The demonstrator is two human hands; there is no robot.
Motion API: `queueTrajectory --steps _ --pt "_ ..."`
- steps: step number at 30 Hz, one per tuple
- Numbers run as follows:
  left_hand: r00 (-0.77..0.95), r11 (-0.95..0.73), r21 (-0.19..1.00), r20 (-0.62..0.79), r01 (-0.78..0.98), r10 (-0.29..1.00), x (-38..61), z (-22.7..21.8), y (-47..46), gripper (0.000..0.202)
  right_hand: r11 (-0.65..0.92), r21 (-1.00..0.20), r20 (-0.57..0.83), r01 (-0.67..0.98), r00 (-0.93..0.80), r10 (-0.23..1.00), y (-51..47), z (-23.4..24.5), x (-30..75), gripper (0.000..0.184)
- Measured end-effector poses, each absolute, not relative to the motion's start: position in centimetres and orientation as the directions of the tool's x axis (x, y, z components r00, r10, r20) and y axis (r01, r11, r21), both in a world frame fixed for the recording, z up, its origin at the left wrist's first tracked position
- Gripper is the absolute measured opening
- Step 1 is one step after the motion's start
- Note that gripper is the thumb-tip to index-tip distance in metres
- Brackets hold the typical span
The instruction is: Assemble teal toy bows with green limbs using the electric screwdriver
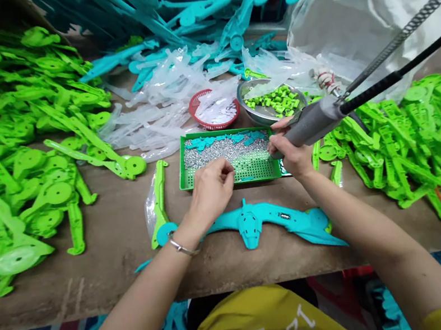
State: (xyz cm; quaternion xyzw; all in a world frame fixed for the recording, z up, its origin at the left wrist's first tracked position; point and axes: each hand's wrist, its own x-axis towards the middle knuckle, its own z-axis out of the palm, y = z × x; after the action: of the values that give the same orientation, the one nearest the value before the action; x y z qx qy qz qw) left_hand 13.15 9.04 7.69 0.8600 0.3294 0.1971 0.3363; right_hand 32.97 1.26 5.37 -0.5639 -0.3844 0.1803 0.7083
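Note:
My right hand (293,155) is wrapped around a grey electric screwdriver (313,123), held at a slant by the right end of a green tray. My left hand (213,183) hovers over the front left of that green tray (232,181), its fingers curled together; whatever they may pinch is hidden. Small silvery screws (222,150) and some blue plastic bits (208,142) lie in the tray. In front of it a blue plastic bow-shaped part (267,214) rests on the table, partly covered by my left forearm. A green part (160,195) with clear plastic stands to the left.
Green plastic parts are heaped at left (35,180) and right (395,140). Blue parts (176,8) pile up behind. A red basket (217,125) and a metal bowl (267,118) of green pieces stand behind the tray, near translucent pieces (157,119). A spring cable (406,32) runs to the screwdriver.

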Motion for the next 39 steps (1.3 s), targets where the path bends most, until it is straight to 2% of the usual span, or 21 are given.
queueTrajectory --steps 2,4,8,12,15,23,25,29,31,34,39 --pt "0.723 -0.63 0.665 0.193 0.4 0.663 12.6 7.2 9.3 0.013 0.293 -0.939 0.339 0.182 0.641 0.689 1.4 5.2 33.0 0.028" --pt "0.775 -0.68 0.634 0.195 0.369 0.601 12.7 7.0 9.8 0.011 0.295 -0.938 0.341 0.183 0.64 0.688 1.4 5.2 33.0 0.025" --pt "0.872 -0.701 0.601 0.016 0.383 0.49 14.0 6.8 10.2 0.01 0.303 -0.937 0.342 0.175 0.639 0.689 1.7 5.3 32.8 0.02" --pt "0.868 -0.701 0.528 -0.172 0.48 0.466 16.0 6.8 10.5 0.016 0.283 -0.944 0.326 0.17 0.611 0.721 1.9 5.2 33.0 0.019" --pt "0.847 -0.697 0.481 -0.298 0.532 0.441 17.6 7.1 11.2 0.008 0.288 -0.937 0.348 0.199 0.613 0.709 2.0 5.4 33.1 0.02" --pt "0.846 -0.759 0.399 -0.38 0.515 0.374 19.6 8.4 12.2 0.013 0.306 -0.922 0.384 0.237 0.649 0.657 -2.1 10.3 31.6 0.028" --pt "0.873 -0.776 0.411 -0.314 0.478 0.372 18.9 8.7 11.7 0.011 0.332 -0.916 0.394 0.223 0.642 0.658 -4.1 11.3 31.1 0.026" --pt "0.926 -0.8 0.533 0.076 0.276 0.37 16.1 9.0 8.3 0.013 0.346 -0.915 0.393 0.206 0.647 0.653 -7.5 11.9 30.7 0.021" --pt "0.952 -0.802 0.587 0.171 0.109 0.254 14.8 8.6 5.7 0.018 0.329 -0.922 0.376 0.203 0.667 0.643 -8.6 11.7 30.7 0.021" --pt "0.977 -0.771 0.634 0.196 -0.063 0.082 13.9 7.1 2.5 0.025 0.311 -0.932 0.35 0.186 0.684 0.64 -9.5 11.2 30.7 0.022" --pt "0.984 -0.755 0.647 0.178 -0.109 0.01 14.2 5.2 1.4 0.027 0.307 -0.936 0.339 0.172 0.673 0.657 -10.1 10.8 30.4 0.02"
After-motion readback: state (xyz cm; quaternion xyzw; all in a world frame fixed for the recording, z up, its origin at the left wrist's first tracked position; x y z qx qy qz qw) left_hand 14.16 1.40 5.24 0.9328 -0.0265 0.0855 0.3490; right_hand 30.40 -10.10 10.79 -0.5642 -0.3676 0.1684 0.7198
